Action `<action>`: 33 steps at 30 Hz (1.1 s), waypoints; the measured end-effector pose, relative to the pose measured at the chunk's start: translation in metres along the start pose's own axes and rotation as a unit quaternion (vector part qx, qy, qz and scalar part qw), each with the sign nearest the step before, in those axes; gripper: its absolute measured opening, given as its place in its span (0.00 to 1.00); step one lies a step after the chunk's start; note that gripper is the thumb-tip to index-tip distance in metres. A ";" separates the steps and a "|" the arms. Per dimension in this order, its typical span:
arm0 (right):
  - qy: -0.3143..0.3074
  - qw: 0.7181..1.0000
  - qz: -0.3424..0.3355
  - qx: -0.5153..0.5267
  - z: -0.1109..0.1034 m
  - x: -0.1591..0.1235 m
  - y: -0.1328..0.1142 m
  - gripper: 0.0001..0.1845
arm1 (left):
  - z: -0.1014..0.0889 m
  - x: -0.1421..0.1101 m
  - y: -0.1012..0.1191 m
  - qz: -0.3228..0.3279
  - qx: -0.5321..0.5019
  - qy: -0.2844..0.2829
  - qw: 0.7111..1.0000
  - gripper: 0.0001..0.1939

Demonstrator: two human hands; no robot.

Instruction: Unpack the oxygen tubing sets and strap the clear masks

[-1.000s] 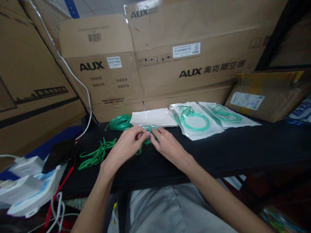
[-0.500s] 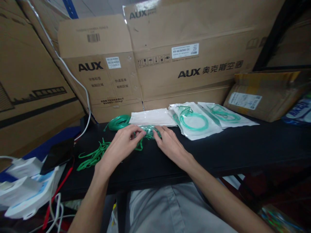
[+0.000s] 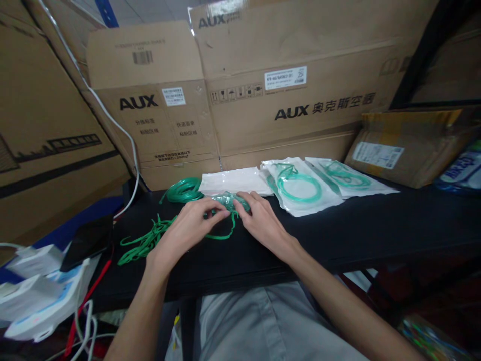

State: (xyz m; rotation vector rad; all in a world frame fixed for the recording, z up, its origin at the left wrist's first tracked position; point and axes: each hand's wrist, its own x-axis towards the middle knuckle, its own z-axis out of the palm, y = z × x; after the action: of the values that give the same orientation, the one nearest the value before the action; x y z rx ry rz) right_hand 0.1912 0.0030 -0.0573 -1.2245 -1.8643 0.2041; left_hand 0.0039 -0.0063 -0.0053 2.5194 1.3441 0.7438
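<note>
A clear green plastic mask lies between my two hands at the middle of the table. My right hand grips its right end, thumb in front and fingers behind. The thumb and forefinger of my left hand are pinched at the thin green elastic strap, which hangs in a loop onto the table below the mask. Loose green straps lie in a bunch left of my left hand. Behind it is a coil of clear green tubing. A flat white pouch lies just beyond the mask.
Two white pouches with green tubing, a nearer one and a farther one, lie to the right. A taped carton stands beyond them. Large cardboard walls the back. A power strip with chargers and cables sits at the left edge.
The fingers of my left hand have shifted slightly right along the front of the mask. The strap now hangs in a wider loop farther right. My right hand stays nearly in place.
</note>
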 end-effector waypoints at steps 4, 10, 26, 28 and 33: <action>-0.003 0.999 -0.015 0.038 -0.002 -0.001 -0.001 0.15 | 0.001 0.000 0.001 0.000 0.005 -0.001 1.000 0.12; -0.022 0.994 -0.054 0.096 -0.004 -0.002 0.000 0.18 | 0.002 0.000 0.001 -0.002 0.022 0.011 1.000 0.13; 0.012 0.998 0.045 -0.036 -0.005 0.002 0.004 0.28 | 0.003 -0.004 0.014 0.039 0.033 -0.023 0.998 0.12; 0.018 0.999 0.041 -0.030 -0.005 0.001 0.003 0.27 | 0.004 -0.003 0.011 0.031 0.025 -0.030 0.999 0.13; 0.029 0.999 0.009 -0.019 -0.002 -0.001 -0.001 0.27 | 0.007 -0.001 0.004 -0.010 0.038 0.008 0.999 0.18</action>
State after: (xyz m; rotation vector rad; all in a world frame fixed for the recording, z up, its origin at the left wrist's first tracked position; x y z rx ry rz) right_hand 0.1920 0.0007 -0.0559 -1.2605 -1.8152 0.1437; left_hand 0.0103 -0.0087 -0.0098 2.5584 1.4265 0.7237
